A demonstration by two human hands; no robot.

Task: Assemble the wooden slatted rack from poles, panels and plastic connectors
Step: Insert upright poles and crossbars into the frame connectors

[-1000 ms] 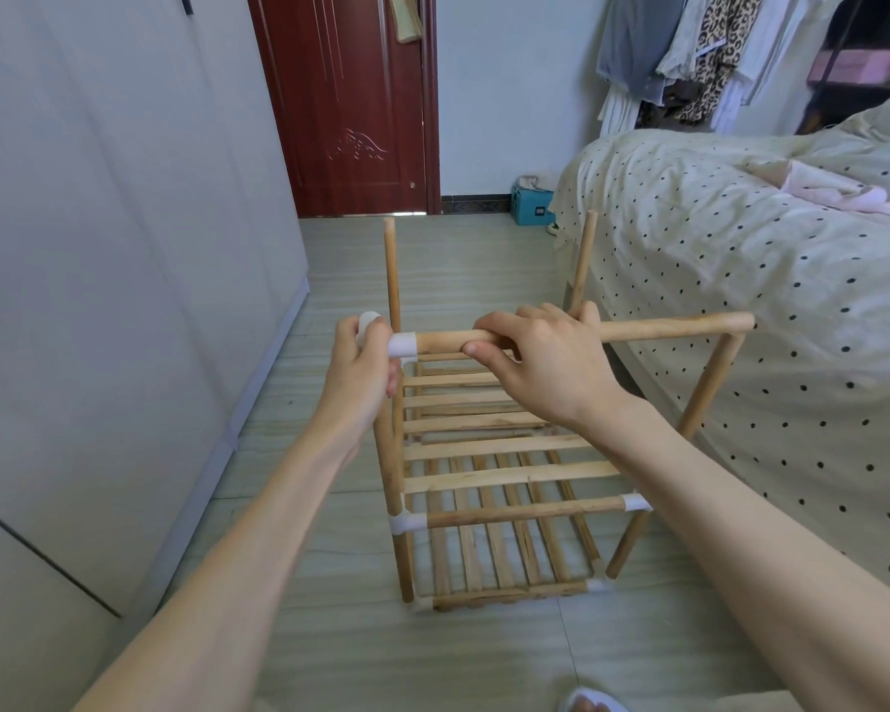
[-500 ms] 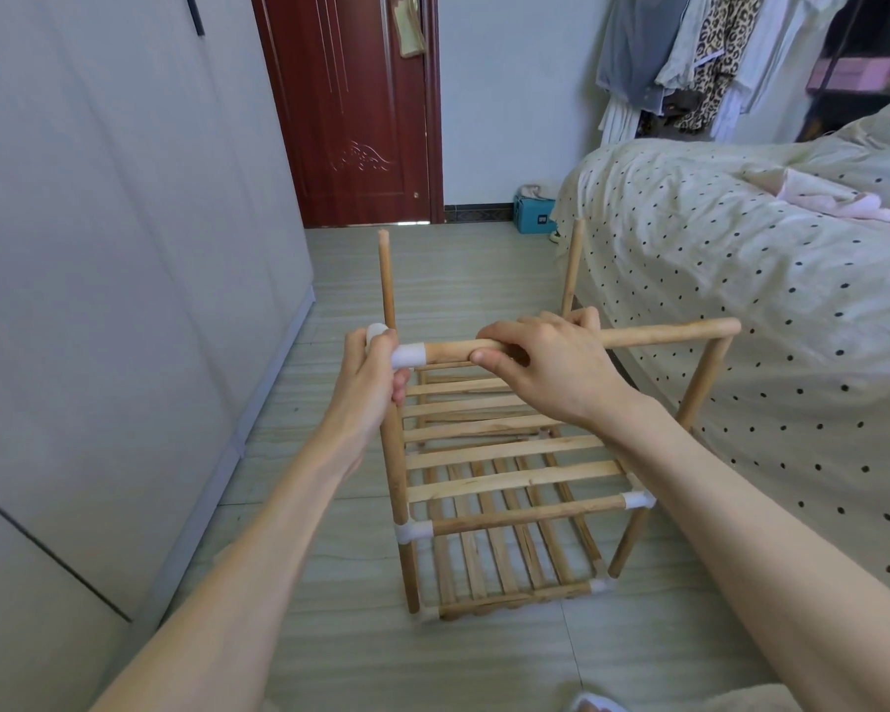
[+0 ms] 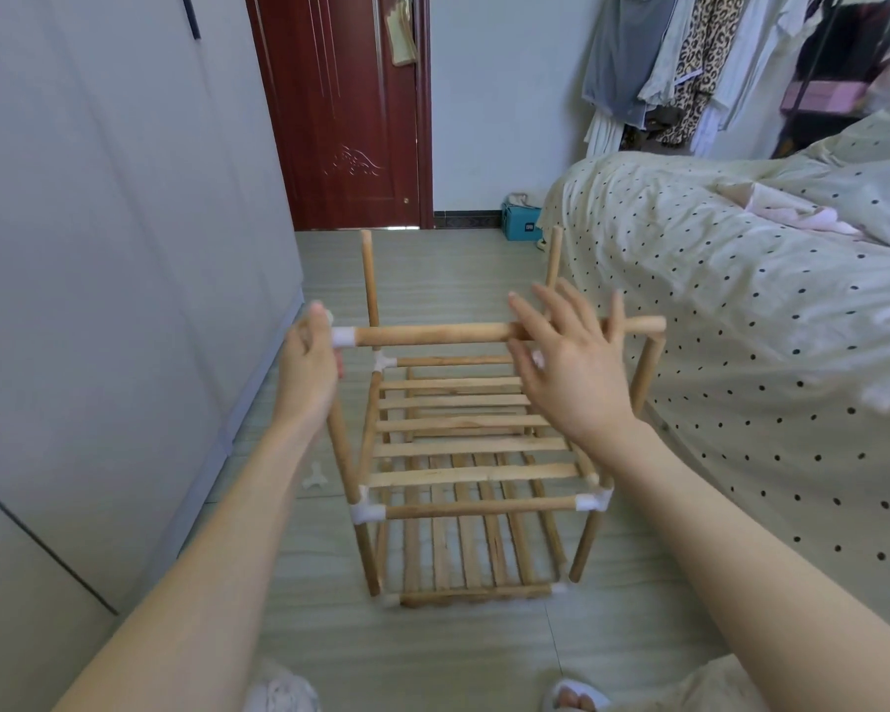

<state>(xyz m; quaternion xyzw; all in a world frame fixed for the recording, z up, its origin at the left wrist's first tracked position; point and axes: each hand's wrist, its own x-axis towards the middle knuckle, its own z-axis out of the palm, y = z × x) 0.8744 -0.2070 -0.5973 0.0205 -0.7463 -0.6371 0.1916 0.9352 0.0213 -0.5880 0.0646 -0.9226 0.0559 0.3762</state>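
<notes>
The half-built wooden rack (image 3: 463, 475) stands on the floor in front of me, with two slatted panels between upright poles and white plastic connectors at the joints. A top horizontal pole (image 3: 432, 334) runs across its near side. My left hand (image 3: 307, 372) grips the white connector (image 3: 343, 336) at that pole's left end, on top of the near left upright. My right hand (image 3: 569, 367) hovers over the right half of the pole, fingers spread and blurred, holding nothing. The pole's right end lies at the top of the near right upright (image 3: 646, 372).
A loose white connector (image 3: 313, 475) lies on the floor left of the rack. A grey wardrobe (image 3: 99, 249) lines the left side, and a dotted bed (image 3: 766, 326) the right. A blue box (image 3: 520, 226) and a red door (image 3: 350, 110) are beyond.
My right hand has let go of the top pole and opened, fingers spread above it. The left hand stays on the connector. The view has tilted a little.
</notes>
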